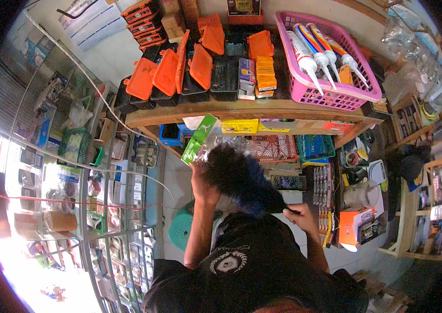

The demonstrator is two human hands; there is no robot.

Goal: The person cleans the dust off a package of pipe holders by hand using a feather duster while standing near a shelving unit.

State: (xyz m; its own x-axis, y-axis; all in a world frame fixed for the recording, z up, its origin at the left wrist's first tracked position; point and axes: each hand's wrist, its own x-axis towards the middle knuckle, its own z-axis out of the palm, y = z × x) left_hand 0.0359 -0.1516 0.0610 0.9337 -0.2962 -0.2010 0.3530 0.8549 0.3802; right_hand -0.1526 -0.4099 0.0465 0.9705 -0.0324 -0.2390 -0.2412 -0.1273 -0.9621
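My left hand [204, 187] is raised at the centre left and grips a clear plastic packet with a green card header [199, 139] that bears writing. On the right, my right hand [300, 217] is closed around the dark handle of a fluffy black feather duster [240, 178]. The duster slants up to the left across the front of my black shirt, and its tip overlaps the packet and part of my left hand. Behind both stands a wooden shelf [236, 110]; the packet is in front of its lower level.
Orange-lidded black boxes [166, 72], small cartons [266, 74] and a pink basket [332, 98] of sealant cartridges stand on the shelf. Beneath are red and teal baskets [315, 147]. A glass display case [88, 187] lies left, with cords hanging across it; a teal stool [182, 227] is near.
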